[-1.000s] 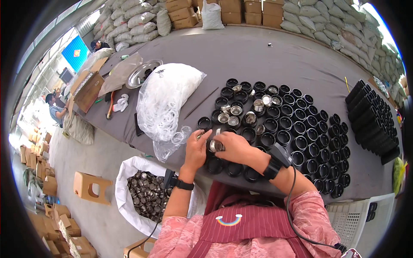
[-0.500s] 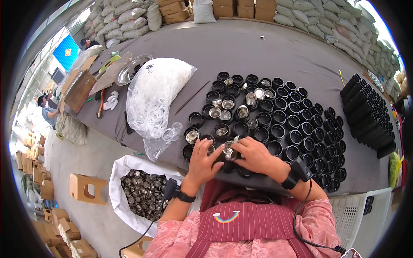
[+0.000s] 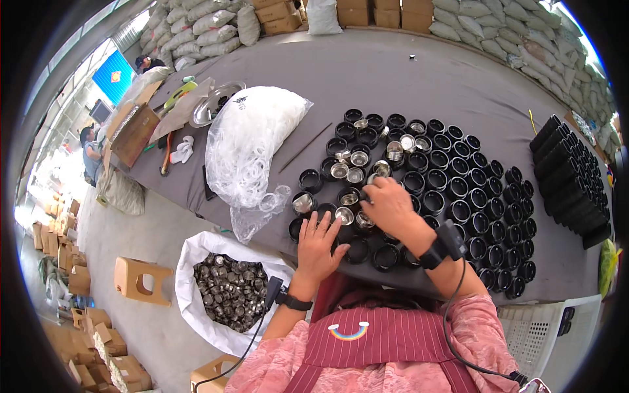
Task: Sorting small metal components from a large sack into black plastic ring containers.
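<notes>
Many round black cups (image 3: 477, 247) stand in crowded rows on the grey-covered table (image 3: 367, 72). Shiny silver metal cups (image 3: 354, 175) sit in or on several of those at the left. My left hand (image 3: 319, 247) lies over the front left cups, fingers spread and holding nothing; a silver cup (image 3: 344, 215) is beside its fingertips. Farther in, my right hand (image 3: 393, 208) reaches down among the cups with bent fingers closed together. Its fingertips are at a silver cup (image 3: 382, 169); what they pinch is mostly hidden. Both wrists carry black straps with small devices.
Left of the cups lies a clear bag of translucent rings (image 3: 246, 150), with a thin rod (image 3: 305, 148) alongside. A white sack (image 3: 188, 283) of metal pieces stands below the table edge, near a tan stool (image 3: 128, 280). Stacked black cups (image 3: 569, 183) rise at the right.
My right hand has moved away from the front edge, farther in among the cups. My left hand's fingers have spread flatter. The whole view has shifted slightly.
</notes>
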`<state>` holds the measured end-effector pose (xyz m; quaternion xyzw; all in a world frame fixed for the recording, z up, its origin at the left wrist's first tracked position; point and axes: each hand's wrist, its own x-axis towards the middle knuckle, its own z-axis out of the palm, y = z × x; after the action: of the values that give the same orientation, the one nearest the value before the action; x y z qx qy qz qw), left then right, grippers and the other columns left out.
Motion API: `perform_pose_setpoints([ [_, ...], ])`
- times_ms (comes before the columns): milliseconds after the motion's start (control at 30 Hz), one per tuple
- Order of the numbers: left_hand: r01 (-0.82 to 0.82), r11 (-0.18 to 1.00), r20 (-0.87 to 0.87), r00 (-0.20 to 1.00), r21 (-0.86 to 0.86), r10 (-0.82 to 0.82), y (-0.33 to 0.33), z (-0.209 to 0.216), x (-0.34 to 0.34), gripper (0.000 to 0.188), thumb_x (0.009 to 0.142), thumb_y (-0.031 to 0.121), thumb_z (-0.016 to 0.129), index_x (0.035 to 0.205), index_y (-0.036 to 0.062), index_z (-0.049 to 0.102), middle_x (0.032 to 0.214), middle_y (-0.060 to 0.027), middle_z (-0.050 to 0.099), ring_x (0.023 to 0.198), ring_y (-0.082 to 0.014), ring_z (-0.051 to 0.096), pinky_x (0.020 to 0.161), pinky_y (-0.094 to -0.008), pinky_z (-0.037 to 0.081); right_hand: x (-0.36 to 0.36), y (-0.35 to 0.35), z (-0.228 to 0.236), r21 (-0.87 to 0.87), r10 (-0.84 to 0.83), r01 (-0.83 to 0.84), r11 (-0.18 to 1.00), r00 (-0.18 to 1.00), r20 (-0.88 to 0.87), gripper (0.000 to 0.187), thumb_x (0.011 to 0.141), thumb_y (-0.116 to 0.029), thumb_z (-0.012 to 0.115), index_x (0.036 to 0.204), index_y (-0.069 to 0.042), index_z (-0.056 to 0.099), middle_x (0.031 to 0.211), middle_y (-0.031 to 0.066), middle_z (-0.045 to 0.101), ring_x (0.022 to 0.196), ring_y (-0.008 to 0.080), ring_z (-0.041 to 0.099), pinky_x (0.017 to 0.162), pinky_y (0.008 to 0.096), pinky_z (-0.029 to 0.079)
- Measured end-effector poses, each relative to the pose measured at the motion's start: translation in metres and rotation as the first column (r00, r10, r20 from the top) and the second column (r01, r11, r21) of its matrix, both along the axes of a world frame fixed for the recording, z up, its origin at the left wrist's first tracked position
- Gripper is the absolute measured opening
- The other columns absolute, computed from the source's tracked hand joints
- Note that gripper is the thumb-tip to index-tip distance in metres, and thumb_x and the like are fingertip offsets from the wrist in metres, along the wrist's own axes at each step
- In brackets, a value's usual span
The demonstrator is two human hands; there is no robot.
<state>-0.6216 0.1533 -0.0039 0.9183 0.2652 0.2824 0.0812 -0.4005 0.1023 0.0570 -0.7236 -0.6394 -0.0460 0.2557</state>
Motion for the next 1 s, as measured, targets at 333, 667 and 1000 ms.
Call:
perform_pose_setpoints([
  [333, 0.068, 0.997, 0.155, 0.985, 0.047, -0.075, -0.005, -0.017, -0.008, 0.035, 0.087, 0.029, 0.066, 0.119, 0.0149, 0.072, 0.140, -0.0148, 0.056, 0.132, -0.0359, 0.047, 0.113, -0.0523, 0.030, 0.074, -0.124, -0.005, 0.003, -0.178, 0.180, 0.984, 0.967, 0.184, 0.016, 0.074, -0.014, 0.073, 0.089, -0.008, 0.074, 0.091, 0.0075, 0.068, 0.088, 0.0275, 0.061, 0.079, 0.0380, 0.051],
  [667, -0.015, 0.989, 0.093, 0.996, 0.144, 0.002, -0.020, -0.029, 0.001, 0.056, 0.097, 0.051, 0.048, 0.136, 0.0127, 0.058, 0.148, -0.0164, 0.047, 0.141, -0.0385, 0.036, 0.118, -0.0561, 0.014, 0.012, -0.124, -0.008, -0.170, 0.162, -0.134, 0.976, 0.973, 0.164, 0.025, 0.074, -0.020, 0.076, 0.098, -0.012, 0.070, 0.107, 0.0023, 0.066, 0.095, 0.0229, 0.060, 0.080, 0.0373, 0.050],
  [1000, -0.030, 0.996, 0.149, 0.989, 0.080, 0.017, -0.036, -0.044, 0.000, 0.054, 0.097, 0.049, 0.049, 0.136, 0.0132, 0.057, 0.148, -0.0160, 0.047, 0.140, -0.0367, 0.036, 0.117, -0.0568, 0.014, -0.015, -0.117, -0.015, -0.062, 0.305, -0.303, 0.951, 0.952, 0.031, 0.049, 0.069, -0.023, 0.081, 0.111, -0.008, 0.062, 0.121, 0.0119, 0.061, 0.101, 0.0286, 0.061, 0.085, 0.0384, 0.050],
])
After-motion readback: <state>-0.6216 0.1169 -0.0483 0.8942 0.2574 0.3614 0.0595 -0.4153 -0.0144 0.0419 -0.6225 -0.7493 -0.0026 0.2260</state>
